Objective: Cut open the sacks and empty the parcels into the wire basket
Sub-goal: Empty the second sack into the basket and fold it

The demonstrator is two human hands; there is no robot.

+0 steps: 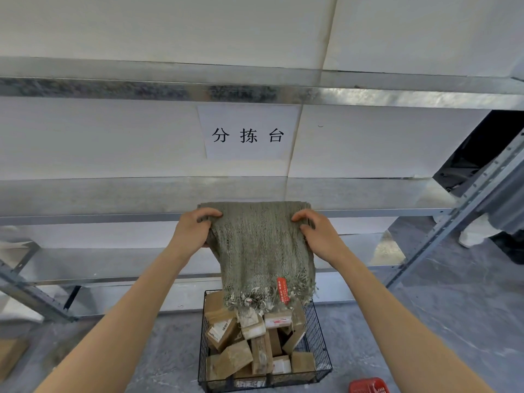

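Grey-green woven sack [263,251] hangs mouth-down because I grip its closed end, left hand [195,231] and right hand [320,236] curled round the corners, so parcels [249,344] fall into the wire basket [320,333] beneath.

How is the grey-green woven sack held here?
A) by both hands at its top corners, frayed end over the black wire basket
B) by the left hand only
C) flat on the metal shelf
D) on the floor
A: the left hand and right hand each grip a top corner of the grey-green woven sack, its frayed end hanging above the black wire basket.
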